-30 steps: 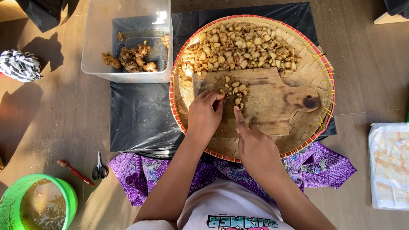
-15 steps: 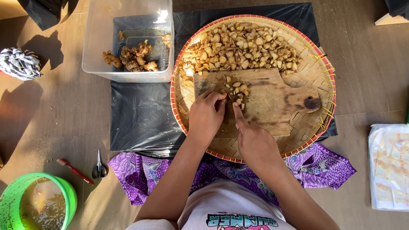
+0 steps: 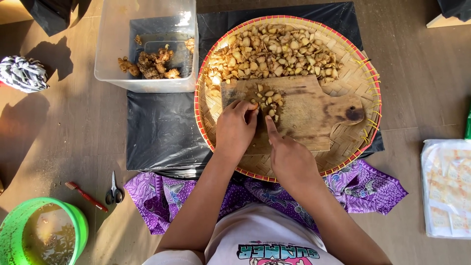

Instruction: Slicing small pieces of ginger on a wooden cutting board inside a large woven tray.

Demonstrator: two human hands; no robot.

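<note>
Both hands are working over the worn wooden cutting board (image 3: pixel 314 110), which is sitting inside the round woven bamboo tray with a red rim (image 3: pixel 360 73). The left hand (image 3: pixel 236 128) is curling its fingers tight, pinning something small near the board's left edge. The right hand (image 3: pixel 289 156) is gripping closed with its index finger stretched forward, though I can't tell what it's holding. Small pale chopped root pieces (image 3: pixel 269 98) are lying just beyond the fingertips, and a bigger heap of cut pieces (image 3: pixel 274 51) is filling the tray's far side.

Left hand (image 3: pixel 236 128) curls over whatever it pins on the worn wooden cutting board (image 3: pixel 304 110); piece hidden. Right hand (image 3: pixel 289 156) covers the knife, blade barely visible. Green plastic bucket (image 3: pixel 41 234) and white printed plastic bag (image 3: pixel 449 186) cut off by frame edges.
</note>
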